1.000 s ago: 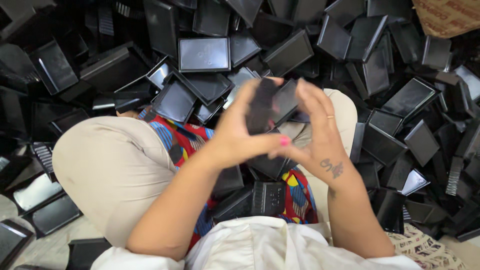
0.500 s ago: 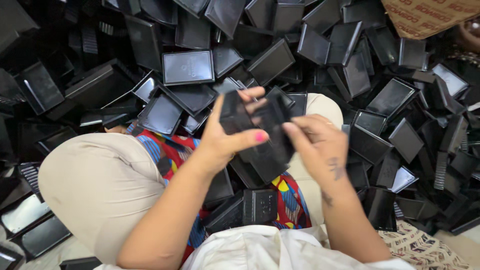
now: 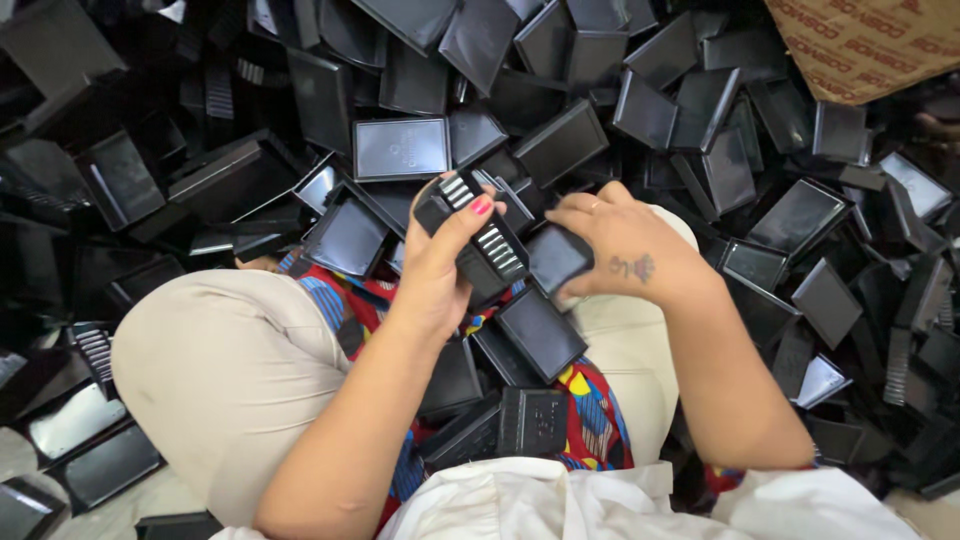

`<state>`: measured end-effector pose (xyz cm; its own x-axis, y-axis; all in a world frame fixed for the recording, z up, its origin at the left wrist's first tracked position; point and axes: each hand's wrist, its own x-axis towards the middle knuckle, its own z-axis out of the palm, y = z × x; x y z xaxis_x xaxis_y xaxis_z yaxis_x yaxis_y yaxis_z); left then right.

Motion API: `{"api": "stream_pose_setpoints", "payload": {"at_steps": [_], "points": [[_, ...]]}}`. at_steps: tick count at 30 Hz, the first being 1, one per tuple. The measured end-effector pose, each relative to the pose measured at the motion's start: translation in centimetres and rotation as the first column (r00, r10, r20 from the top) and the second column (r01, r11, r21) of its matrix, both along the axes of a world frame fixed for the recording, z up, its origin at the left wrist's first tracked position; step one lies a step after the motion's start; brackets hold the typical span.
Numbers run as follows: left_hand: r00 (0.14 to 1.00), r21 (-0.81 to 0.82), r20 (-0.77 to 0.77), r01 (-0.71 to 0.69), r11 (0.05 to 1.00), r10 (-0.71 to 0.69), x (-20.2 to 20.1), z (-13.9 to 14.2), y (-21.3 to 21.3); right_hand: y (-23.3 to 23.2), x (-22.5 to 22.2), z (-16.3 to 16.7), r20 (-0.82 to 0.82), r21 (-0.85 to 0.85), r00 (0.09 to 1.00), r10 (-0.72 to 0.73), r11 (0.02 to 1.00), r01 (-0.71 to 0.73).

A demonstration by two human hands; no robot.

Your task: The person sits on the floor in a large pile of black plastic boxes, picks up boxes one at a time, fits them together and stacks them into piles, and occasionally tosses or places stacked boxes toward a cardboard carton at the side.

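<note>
My left hand grips a black ribbed plastic piece with pale slots along its edge, thumb pressed on top. My right hand holds a small black lidded plastic box against that piece, fingers curled over it. Both hands hover above my lap, where more black boxes lie, one flat box just below the hands and another near my waist.
A large heap of black plastic boxes and lids surrounds my legs on all sides. A brown cardboard carton sits at the top right. My knees in beige trousers frame the lap, with colourful cloth between.
The hands have lowered and separated slightly. The left hand turned the ribbed piece so its slotted edge faces up, and the right hand shifted to the box's right side.
</note>
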<state>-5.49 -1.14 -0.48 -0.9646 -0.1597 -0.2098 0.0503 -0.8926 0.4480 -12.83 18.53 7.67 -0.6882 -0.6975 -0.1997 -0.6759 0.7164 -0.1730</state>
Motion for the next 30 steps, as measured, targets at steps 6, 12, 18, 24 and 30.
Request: {"api": "stream_pose_setpoints", "payload": {"at_steps": [6,12,18,24,30], "points": [[0.997,-0.223,-0.074,-0.001,0.975,-0.015,0.2,-0.5,0.8,1.8,2.7,1.2,0.097,-0.364,0.773,-0.627,0.700,0.614],[0.994,-0.320,-0.061,0.068,0.945,-0.092,0.7,-0.9,2.3,-0.1,4.9,-2.6,0.030,-0.373,0.921,-0.388,0.851,0.371],[0.999,-0.228,-0.020,-0.041,0.973,0.038,-0.1,-0.8,0.8,-1.9,5.6,-3.5,-0.052,-0.208,0.994,-0.097,0.974,0.085],[0.992,-0.251,0.025,-0.111,0.962,0.121,-0.2,-1.4,0.4,-1.5,6.8,-4.0,0.070,-0.305,0.997,0.035,0.952,-0.012],[0.992,-0.300,-0.036,-0.128,0.945,0.123,-0.5,-1.7,0.0,0.7,5.5,-3.4,0.170,-0.470,0.951,-0.258,0.827,0.309]]}}
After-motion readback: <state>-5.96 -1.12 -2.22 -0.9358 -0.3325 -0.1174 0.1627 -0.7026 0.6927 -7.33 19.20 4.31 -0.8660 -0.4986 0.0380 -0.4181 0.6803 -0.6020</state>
